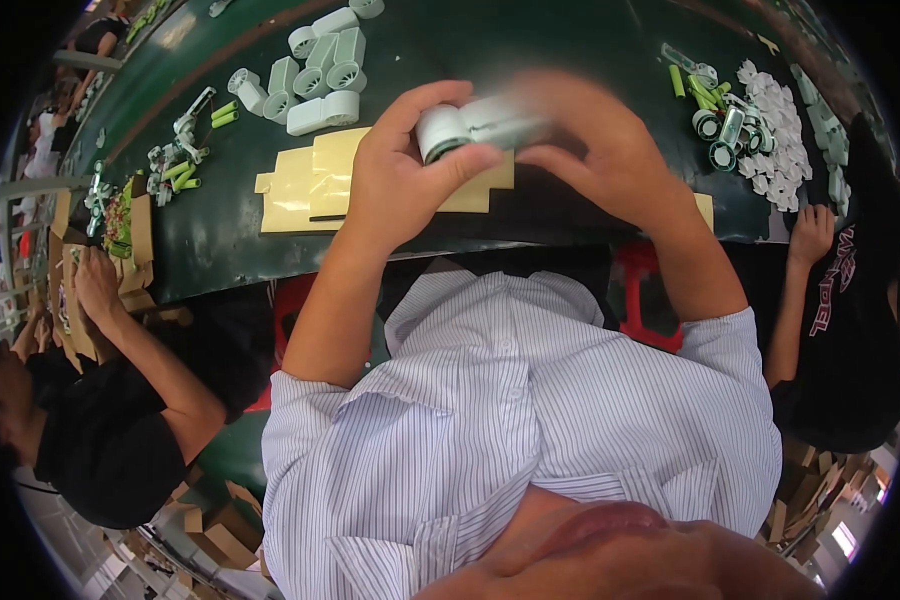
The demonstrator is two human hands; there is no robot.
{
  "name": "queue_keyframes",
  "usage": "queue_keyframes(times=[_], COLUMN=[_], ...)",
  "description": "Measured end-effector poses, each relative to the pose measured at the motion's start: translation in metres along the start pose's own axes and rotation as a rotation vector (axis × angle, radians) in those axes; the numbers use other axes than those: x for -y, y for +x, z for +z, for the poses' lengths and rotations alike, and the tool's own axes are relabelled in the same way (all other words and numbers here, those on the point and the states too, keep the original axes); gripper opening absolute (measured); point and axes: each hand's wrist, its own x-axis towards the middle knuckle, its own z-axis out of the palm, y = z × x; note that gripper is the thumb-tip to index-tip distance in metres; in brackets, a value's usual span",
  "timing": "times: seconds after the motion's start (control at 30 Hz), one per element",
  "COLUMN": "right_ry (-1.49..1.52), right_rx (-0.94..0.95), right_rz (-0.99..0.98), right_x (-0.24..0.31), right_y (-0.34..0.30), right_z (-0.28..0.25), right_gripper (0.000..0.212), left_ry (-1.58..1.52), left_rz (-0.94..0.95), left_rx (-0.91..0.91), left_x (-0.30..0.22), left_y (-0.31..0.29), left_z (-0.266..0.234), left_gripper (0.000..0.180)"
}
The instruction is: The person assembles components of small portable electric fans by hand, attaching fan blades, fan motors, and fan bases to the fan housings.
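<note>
Above the green workbench, my left hand (395, 165) grips a pale plastic housing (445, 128) with a round end, thumb in front and fingers behind. The housing lies roughly level, its round end to the left; its right part is smeared by motion. My right hand (605, 145) is at that right end, with its thumb low and its fingers blurred, so their hold on the housing cannot be made out. Beneath both hands lie yellow sheets (335, 175), partly overlapping. Several similar pale housings (315, 75) lie beyond my left hand.
Green cylindrical cells with wired parts (175, 165) lie left; more green cells (705, 92) lie right, beside a pile of small white pieces (775, 130). Co-workers sit on both sides, one with a hand (98, 285) at a cardboard box (142, 235), another's hand (812, 235) at the right edge.
</note>
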Motion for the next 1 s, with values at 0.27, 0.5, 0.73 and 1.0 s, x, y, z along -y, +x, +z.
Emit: queue_keyframes(times=[0.27, 0.5, 0.73, 1.0], right_ry=[-0.312, -0.111, 0.042, 0.437], right_rx=[-0.048, -0.033, -0.035, -0.011], right_rz=[-0.185, -0.113, 0.084, 0.467], right_x=[-0.011, -0.016, 0.002, -0.002], right_y=[0.002, -0.012, -0.015, -0.020], right_z=[0.013, 0.018, 0.019, 0.015], right_gripper=[0.033, 0.032, 0.032, 0.031], left_ry=[0.153, -0.054, 0.164, 0.078], left_rz=[-0.088, -0.155, 0.035, 0.046], left_rx=[0.066, 0.070, -0.014, 0.038], left_x=[-0.005, -0.004, 0.001, -0.005], left_y=[0.003, 0.001, 0.003, 0.000], left_z=[0.005, 0.005, 0.007, 0.002], left_gripper=[0.060, 0.056, 0.047, 0.047])
